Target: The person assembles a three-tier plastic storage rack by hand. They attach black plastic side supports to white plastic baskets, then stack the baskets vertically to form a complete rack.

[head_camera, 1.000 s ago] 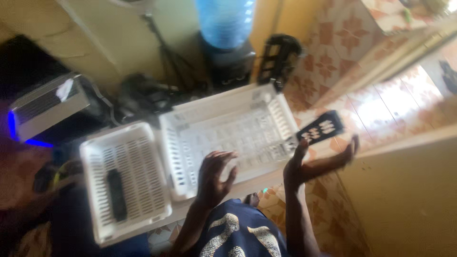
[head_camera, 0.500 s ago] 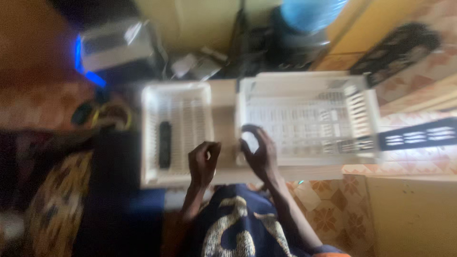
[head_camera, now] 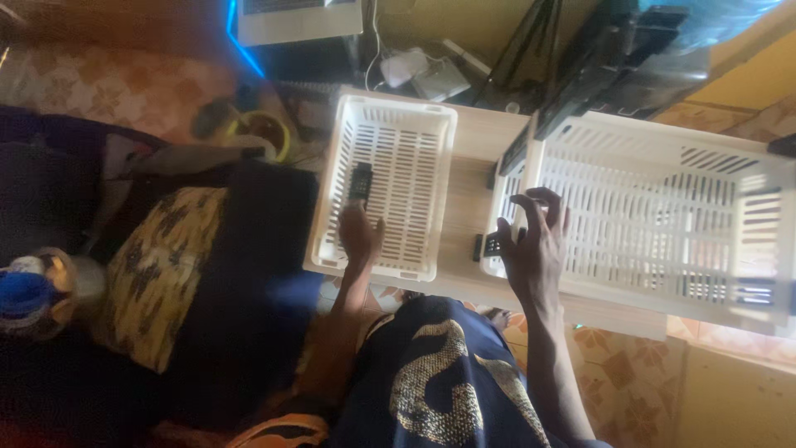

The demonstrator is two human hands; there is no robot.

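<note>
Two white slotted plastic baskets stand on a low wooden table (head_camera: 467, 195). My left hand (head_camera: 361, 238) lies inside the small basket (head_camera: 414, 158), with its fingertips at the near end of a black remote (head_camera: 360, 180) lying on the basket's floor. I cannot tell whether it grips the remote. My right hand (head_camera: 535, 245) rests on the near left corner of the large basket (head_camera: 663, 207), fingers spread over the rim. Its thumb presses a second black remote (head_camera: 486, 246) against the corner.
A laptop (head_camera: 298, 17) with a blue glow, cables and adapters (head_camera: 431, 75) lie beyond the table. A black stand under a blue water bottle (head_camera: 630, 58) stands at the back right. A yellow ring-shaped dish (head_camera: 264, 133) and patterned cloth (head_camera: 162, 265) lie to the left.
The view has swung right. My left hand has gone into the small basket up to the remote. My right hand has drawn back from the large basket's floor to its near left corner.
</note>
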